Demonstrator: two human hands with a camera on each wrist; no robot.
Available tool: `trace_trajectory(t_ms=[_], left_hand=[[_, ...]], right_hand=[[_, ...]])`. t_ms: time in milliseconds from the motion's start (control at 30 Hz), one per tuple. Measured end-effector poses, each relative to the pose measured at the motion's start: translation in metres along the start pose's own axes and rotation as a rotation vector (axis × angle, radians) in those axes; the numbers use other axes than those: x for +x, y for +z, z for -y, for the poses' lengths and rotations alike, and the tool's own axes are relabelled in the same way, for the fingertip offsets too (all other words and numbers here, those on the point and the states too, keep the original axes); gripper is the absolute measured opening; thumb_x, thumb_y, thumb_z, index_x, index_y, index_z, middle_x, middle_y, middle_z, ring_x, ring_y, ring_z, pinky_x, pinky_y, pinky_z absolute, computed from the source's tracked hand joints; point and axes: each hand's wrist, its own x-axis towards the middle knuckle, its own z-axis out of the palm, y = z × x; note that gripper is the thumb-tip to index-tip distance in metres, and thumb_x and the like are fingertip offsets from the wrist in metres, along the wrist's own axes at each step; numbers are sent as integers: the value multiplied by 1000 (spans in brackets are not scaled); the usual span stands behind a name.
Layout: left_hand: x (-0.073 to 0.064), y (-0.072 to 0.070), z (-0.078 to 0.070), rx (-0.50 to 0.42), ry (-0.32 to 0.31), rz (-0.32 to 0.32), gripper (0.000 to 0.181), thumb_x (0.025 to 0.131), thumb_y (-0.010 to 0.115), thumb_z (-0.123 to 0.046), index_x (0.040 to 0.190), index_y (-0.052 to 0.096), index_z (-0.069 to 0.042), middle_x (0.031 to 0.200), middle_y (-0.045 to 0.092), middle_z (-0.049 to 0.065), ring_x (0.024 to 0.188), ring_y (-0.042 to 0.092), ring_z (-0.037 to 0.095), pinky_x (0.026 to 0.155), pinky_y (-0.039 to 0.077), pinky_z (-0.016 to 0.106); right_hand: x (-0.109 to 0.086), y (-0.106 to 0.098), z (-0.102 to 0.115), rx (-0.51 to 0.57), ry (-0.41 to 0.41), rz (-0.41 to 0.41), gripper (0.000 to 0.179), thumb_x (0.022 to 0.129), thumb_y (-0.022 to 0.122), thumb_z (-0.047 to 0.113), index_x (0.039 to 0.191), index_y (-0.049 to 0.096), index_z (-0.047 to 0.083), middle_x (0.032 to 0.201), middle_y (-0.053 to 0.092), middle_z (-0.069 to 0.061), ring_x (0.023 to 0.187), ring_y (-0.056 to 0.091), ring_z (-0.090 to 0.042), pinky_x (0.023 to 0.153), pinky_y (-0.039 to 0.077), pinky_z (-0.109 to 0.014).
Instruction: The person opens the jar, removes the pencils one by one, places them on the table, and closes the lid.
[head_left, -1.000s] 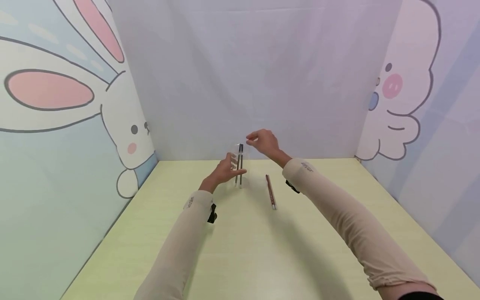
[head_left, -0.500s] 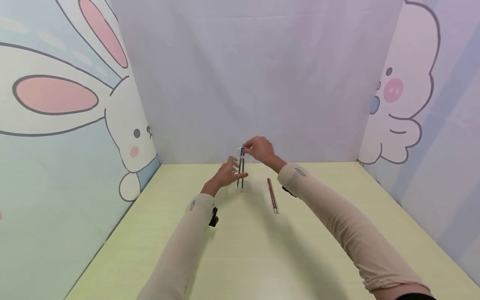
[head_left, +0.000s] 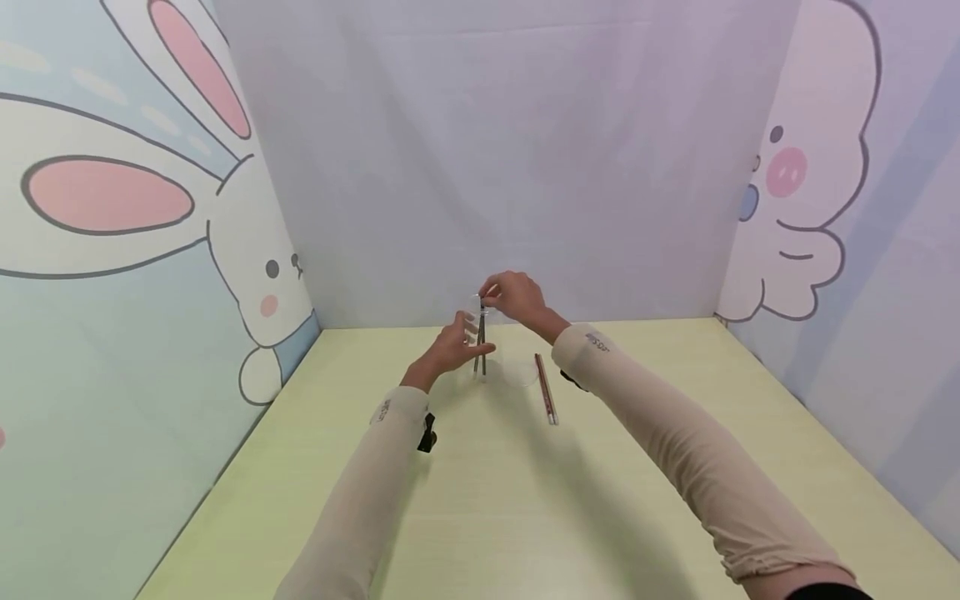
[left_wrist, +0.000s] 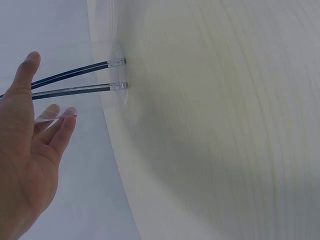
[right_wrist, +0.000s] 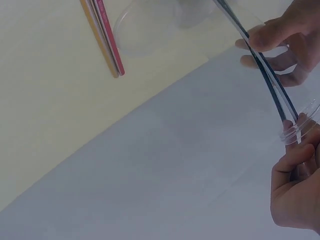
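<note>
Two dark chopsticks [left_wrist: 72, 74] with silvery ends stand inside a tall clear jar [left_wrist: 118, 49], whose bottom is near the table in the left wrist view. My left hand [head_left: 450, 347] holds the jar's side, thumb on one side and fingers on the other. At the jar's ringed mouth, my right hand [head_left: 517, 296] pinches the upper ends of the chopsticks, fingertips partly hidden by the clear rim in the right wrist view. To the right, a tan and red pair of chopsticks [head_left: 546, 390] with whitish ends lies on the table.
A round clear lid-like disc [right_wrist: 145, 27] lies beside the red and tan pair. Behind the hands hangs a pale grey cloth wall [head_left: 390, 208]. Side walls with cartoon animals flank the light yellow table [head_left: 480, 500].
My right hand has come down and left to the jar's mouth and taken hold of the dark chopsticks. Their upper ends now stand closer together. The left hand stays around the jar.
</note>
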Motion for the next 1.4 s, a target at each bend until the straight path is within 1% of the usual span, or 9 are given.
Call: trace_trajectory(t_ms=[100,233,367,467,600,800,933,1133,1400], left_hand=[[1,-1,0,3,-2,0,81,83,71,-46,138,27,-7,132,50,12,118,53,32,92,48,47],[1,-1,0,11,-7,5,82,83,71,-48,138,26,-9,133,50,14,118,53,32,92,48,46],[1,0,-1,20,-10,14,79,84,70,-48,137,26,-11,133,49,14,118,53,31,92,48,46],[0,0,-2,17,-5,15,77,85,69,-47,137,25,-11,133,49,14,118,52,31,93,48,46],[-1,0,-4,6,-4,17,76,86,70,-44,137,25,-11,133,49,15,118,52,32,93,47,47],[0,0,-4,9,-9,16,78,85,70,-44,138,25,-10,133,50,16,119,52,33,93,47,47],[1,1,-2,6,-2,14,80,85,71,-44,139,24,-8,133,50,17,120,52,34,94,47,47],[2,0,0,11,-5,23,77,85,69,-46,138,25,-11,133,50,14,119,52,32,93,47,46],[6,1,4,13,17,18,75,85,70,-45,136,26,-11,132,50,16,118,53,33,93,48,46]], right_hand=[[0,1,-1,41,15,4,13,91,68,24,100,71,15,98,73,-3,81,68,-17,57,50,-30],[0,2,-3,77,32,14,11,92,66,22,99,68,15,98,73,-4,77,69,-21,53,47,-30],[-1,3,-4,81,43,32,16,92,66,23,105,69,14,99,72,-5,76,68,-20,54,48,-30],[0,3,-4,74,53,40,20,92,66,25,108,70,14,100,72,-4,76,68,-17,56,50,-30],[0,3,-5,73,56,39,16,92,66,24,106,71,16,100,72,-4,76,68,-17,59,52,-30],[0,4,-7,74,55,38,14,93,65,25,104,71,19,99,72,-4,76,69,-17,58,52,-30],[1,5,-8,63,52,30,14,93,65,25,103,71,19,99,72,-3,73,67,-14,57,52,-30],[3,7,-7,40,25,10,14,93,65,23,104,72,18,97,73,-2,77,68,-13,54,50,-29],[4,3,-6,40,-27,-61,18,93,65,24,108,72,17,102,72,-3,87,69,-15,65,54,-33]])
